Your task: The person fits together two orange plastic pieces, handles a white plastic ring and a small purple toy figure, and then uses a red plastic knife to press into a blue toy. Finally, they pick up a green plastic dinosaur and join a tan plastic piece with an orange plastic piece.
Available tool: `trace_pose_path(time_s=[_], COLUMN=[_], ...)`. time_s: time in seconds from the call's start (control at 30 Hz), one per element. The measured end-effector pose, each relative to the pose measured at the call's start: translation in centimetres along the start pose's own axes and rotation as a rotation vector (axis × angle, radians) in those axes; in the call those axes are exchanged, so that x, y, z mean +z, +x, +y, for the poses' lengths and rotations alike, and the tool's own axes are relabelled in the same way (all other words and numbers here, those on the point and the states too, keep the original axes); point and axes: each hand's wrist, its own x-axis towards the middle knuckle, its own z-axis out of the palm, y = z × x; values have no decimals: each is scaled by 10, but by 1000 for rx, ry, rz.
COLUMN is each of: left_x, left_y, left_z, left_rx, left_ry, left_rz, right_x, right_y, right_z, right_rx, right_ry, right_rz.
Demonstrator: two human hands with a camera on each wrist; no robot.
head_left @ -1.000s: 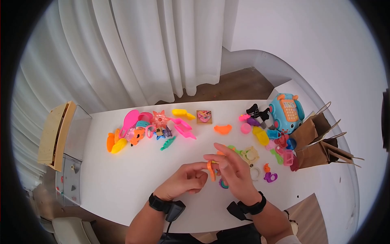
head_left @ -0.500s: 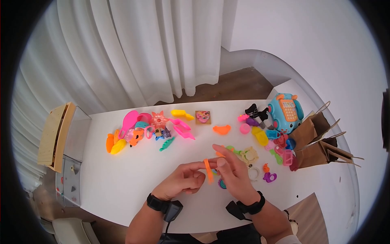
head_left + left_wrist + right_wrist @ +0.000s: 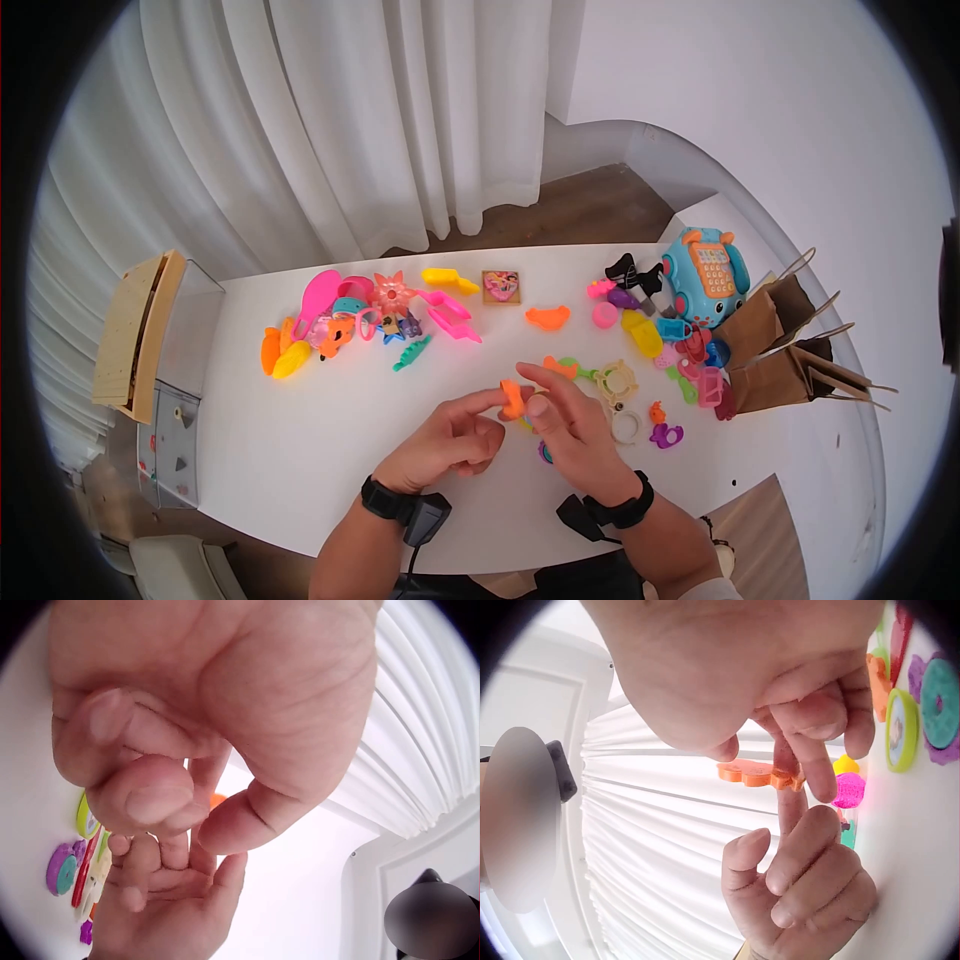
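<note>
A small orange toy ring (image 3: 512,400) with a flat, scalloped front sits around the outstretched index finger of my left hand (image 3: 440,445). The other left fingers are curled into the palm. My right hand (image 3: 580,440) faces it with fingers mostly extended. In the right wrist view, the right thumb tip is right at one end of the orange scalloped front (image 3: 754,774), and a finger passes behind it. Only an orange sliver (image 3: 218,800) shows in the left wrist view; the fingers hide the rest. A lime-rimmed disc (image 3: 904,731) lies on the table beside the hands.
Colourful plastic toys, including a pink hand mirror (image 3: 320,293), lie at the back left. A small box (image 3: 502,287) and an orange piece (image 3: 548,318) lie behind the hands. To the right are a toy telephone (image 3: 708,275), more toys and brown paper bags (image 3: 775,340).
The orange toy ring has turned on the left index finger; its front hung below the finger and now stands higher. The right fingers have shifted slightly, while the left hand has barely moved.
</note>
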Motion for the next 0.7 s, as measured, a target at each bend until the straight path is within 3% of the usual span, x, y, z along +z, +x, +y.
trace_pose_path(time_s=[0.17,0.23,0.27,0.43,0.57,0.63,0.7], left_x=[-1,-2,-1,3,1,-1,-6], left_y=[1,2,2,0,0,2,4], left_z=[0,-3,-3,1,0,-5,-8], left_rx=[3,-31,-32,12,37,14,-6], left_ry=[-4,45,45,11,-31,-35,0], left_rz=[47,53,53,72,75,106,75], right_x=[0,6,6,3,-1,4,8], right_y=[-2,1,1,-1,-3,-1,0], right_z=[-11,-6,-3,-7,-15,-6,4], right_rx=[40,-149,-148,47,102,-121,-131], right_ry=[57,130,130,-13,18,118,128], right_rz=[-37,59,60,5,-55,36,71])
